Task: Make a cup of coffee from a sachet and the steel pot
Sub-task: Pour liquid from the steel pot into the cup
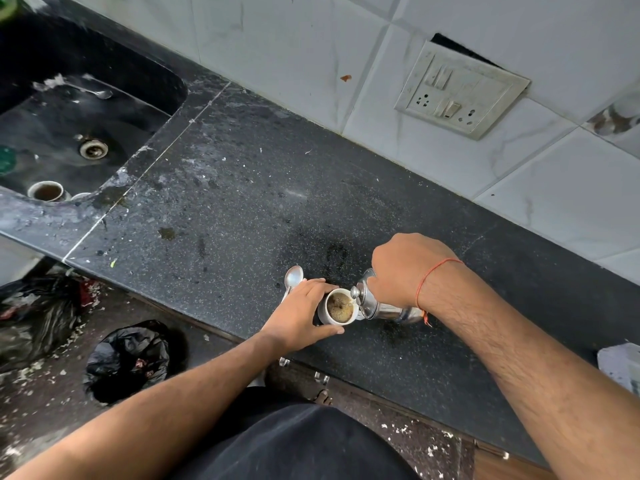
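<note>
A small white cup stands near the front edge of the black granite counter, holding frothy brown coffee. My left hand wraps around the cup's left side. My right hand grips the steel pot from above and tips it left, its lid hanging open over the cup's rim. A thin stream runs from the pot into the cup. A steel spoon lies on the counter just behind my left hand. No sachet is visible.
A black sink at far left holds a used cup and a spoon. A tiled wall with a switch plate runs behind. Black rubbish bags sit on the floor below. A pale object lies at the counter's right edge.
</note>
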Available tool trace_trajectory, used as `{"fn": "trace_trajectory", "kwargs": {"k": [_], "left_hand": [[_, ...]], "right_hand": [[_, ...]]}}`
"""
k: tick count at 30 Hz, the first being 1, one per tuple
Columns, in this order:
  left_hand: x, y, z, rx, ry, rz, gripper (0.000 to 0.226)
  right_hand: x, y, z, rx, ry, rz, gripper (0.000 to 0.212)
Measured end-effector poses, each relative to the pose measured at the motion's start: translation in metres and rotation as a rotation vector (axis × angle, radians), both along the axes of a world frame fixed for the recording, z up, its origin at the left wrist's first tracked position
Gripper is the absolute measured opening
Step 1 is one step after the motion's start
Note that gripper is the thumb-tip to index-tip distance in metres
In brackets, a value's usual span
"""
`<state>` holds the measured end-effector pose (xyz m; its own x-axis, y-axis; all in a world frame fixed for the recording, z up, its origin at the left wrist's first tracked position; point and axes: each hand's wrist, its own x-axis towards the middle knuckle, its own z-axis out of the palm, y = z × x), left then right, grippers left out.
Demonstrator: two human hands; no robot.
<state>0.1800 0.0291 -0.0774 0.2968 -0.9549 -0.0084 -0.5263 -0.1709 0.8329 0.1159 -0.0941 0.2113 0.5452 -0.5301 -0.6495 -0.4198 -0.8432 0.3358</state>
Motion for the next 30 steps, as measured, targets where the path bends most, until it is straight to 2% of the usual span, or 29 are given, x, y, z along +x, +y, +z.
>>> {"fn": "trace_trajectory", "kwargs": {"k": [10,22,27,30], "left_hand": [[0.0007,0.0002,0.0017,-0.004,0.003,-0.002,0.083],[0.0027,-0.0008,0.0008,0.000,-0.003,-0.005,0.082],[0.0031,-0.0011,0.0006,0.009,0.002,-0.014,0.083],[0.0034,-0.0011,-0.0009,0.025,-0.005,-0.016,0.084]], "right_hand": [[-0.0002,0.0027,0.0033,-0.004,0.021,-0.010,0.040],[0.0034,-0.0004,0.0001,0.005,0.007,0.000,0.019],[0.0025,-0.0013,-0.0011,0.002,0.006,-0.009,0.030],[0.0034,-0.0018,-0.0017,0.007,0.005,-0.011,0.030]]}}
